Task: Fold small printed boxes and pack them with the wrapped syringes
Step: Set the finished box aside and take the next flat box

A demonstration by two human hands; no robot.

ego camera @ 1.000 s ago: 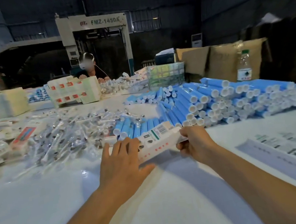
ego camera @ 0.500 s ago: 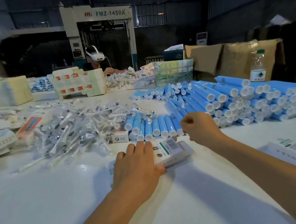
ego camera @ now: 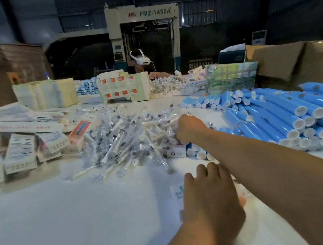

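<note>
My left hand lies flat on the small printed box, which rests on the white table and shows only at its left edge. My right hand reaches over to the heap of wrapped syringes and its curled fingers dig into the heap's right side. Whether they hold a syringe is hidden by the knuckles and the clear wrappers.
Blue tubes with white caps are stacked at the right. Flat and folded printed boxes lie at the left. Carton stacks stand at the back, where another person sits. Brown cardboard boxes stand far right.
My right hand left the box and moved forward and left into the syringe heap. My left hand stayed pressed on the box. The view swung to the left.
</note>
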